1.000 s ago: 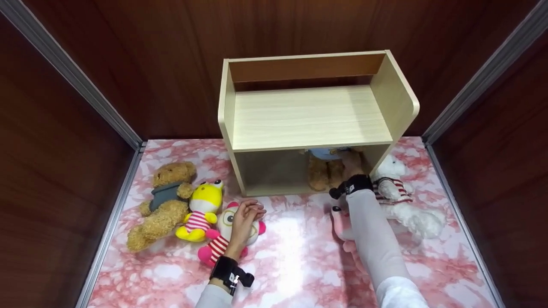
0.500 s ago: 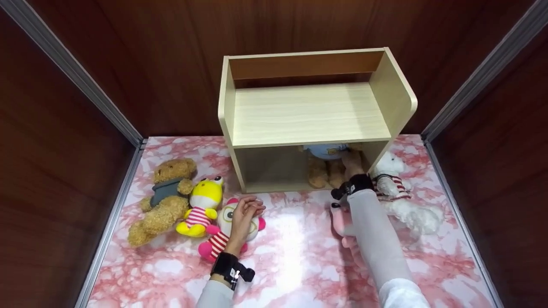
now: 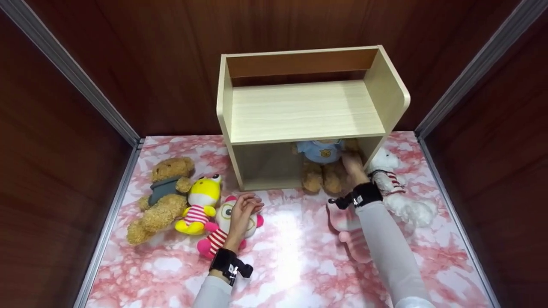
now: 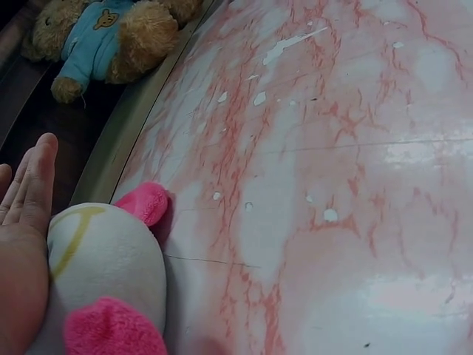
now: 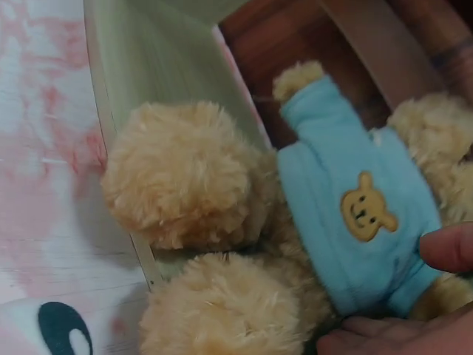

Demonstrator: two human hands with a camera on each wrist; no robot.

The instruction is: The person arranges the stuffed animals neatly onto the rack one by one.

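A brown teddy bear in a light blue shirt sits in the lower compartment of the wooden shelf, feet at its front edge. My right hand holds the bear by its side near one arm. In the right wrist view, thumb and fingers lie on either side of that arm; the bear's head is partly cut off. My left hand, fingers loosely bent, rests over the white-faced plush with pink ears. It grips nothing, and in the left wrist view the palm lies against the plush head.
On the left lie another brown bear in a grey-blue top and a yellow frog plush. A pink plush lies under my right forearm. A white plush leans by the shelf's right side. Dark panels enclose the area.
My right hand and the blue-shirted bear have come slightly forward, so more of its shirt shows below the upper board. My left hand stays in place; the view shifts slightly.
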